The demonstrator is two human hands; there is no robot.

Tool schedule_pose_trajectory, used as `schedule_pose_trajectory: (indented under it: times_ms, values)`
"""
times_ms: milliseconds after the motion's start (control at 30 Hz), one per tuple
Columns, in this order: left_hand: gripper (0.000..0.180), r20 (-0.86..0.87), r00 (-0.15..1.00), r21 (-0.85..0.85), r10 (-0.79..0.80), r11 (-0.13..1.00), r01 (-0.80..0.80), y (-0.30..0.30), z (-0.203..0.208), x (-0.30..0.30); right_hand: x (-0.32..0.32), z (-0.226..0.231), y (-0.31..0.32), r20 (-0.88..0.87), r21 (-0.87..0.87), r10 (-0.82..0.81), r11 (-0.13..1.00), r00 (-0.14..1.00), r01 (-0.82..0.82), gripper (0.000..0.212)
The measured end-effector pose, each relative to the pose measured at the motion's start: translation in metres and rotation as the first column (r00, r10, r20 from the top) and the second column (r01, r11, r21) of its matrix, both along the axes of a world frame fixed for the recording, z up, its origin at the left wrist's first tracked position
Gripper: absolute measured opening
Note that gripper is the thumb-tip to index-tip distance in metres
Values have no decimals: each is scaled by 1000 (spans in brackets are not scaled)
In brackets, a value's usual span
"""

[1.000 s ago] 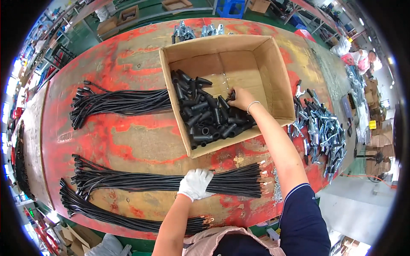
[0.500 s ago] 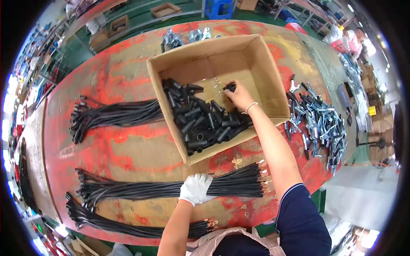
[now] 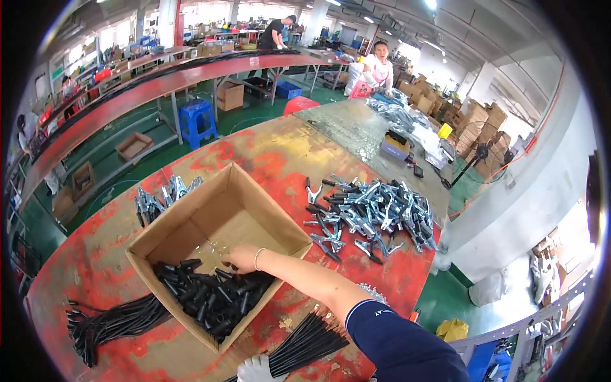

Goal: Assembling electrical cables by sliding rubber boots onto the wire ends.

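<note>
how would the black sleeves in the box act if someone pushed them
The sleeves may roll when pushed, as they look round and tube-like. Neighbours would likely shift too, since they lie jumbled against one another in the box. Each is probably light, looking small beside the right hand.

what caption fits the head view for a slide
Bare right hand reaching into a cardboard box of black tubular sleeves, gloved left hand on a bundle of black cables.

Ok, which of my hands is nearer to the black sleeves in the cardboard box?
Your right hand, inside the box at the edge of the black sleeves. Your gloved left hand is outside it, on a black cable bundle.
</note>
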State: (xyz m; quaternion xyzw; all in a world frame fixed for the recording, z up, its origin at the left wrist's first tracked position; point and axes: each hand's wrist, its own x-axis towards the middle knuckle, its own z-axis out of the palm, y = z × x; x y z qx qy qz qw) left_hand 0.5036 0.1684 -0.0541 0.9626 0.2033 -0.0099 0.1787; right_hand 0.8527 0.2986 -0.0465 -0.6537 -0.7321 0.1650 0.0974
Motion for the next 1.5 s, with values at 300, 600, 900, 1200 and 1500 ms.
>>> schedule_pose_trajectory:
  times_ms: [300,600,900,1200,1500]
  values:
    - [67,98,995,6,5,1000,-6,0,6,-3,-12,20,-2,149,33,126,991,981,-132,33]
    - [72,62,997,79,-35,996,30,-8,6,-1,-11,-12,9,298,70,368,912,881,-404,24]
    - [90,-248,968,-61,-43,998,29,-20,-5,8,8,0,-20,-479,200,-272,892,835,406,36]
    - [71,26,999,84,-26,996,23,-33,36,4,-127,71,-196,-990,-110,-136,915,42,389,50]
    - [70,-75,997,162,-34,986,45,-54,38,-7,-235,38,-398,-805,-563,-382,734,-454,381,45]
